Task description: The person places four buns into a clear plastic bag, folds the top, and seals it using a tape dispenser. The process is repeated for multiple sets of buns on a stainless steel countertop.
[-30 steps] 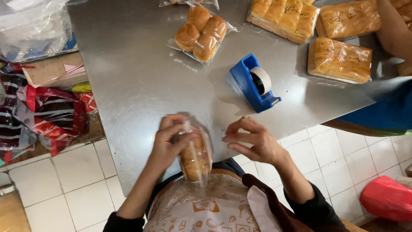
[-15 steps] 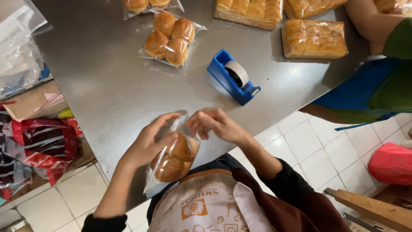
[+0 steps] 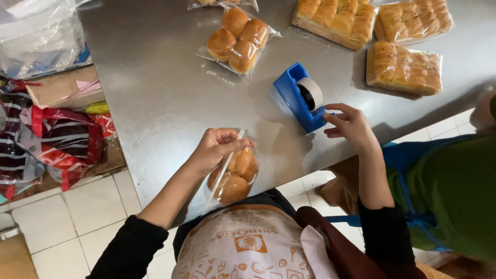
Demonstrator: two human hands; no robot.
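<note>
Right hand [image 3: 349, 125] moved to one tape dispenser [image 3: 301, 98], fingers loose | left hand [image 3: 216, 148] pinches one bun bag [image 3: 233, 173]

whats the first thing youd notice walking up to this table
The blue tape dispenser stands out on the steel table, with the right hand reaching its near end. Close to the table's front edge, the left hand pinches shut a clear bag of buns. Further back lie a sealed pack of four buns and bagged loaves.
</note>
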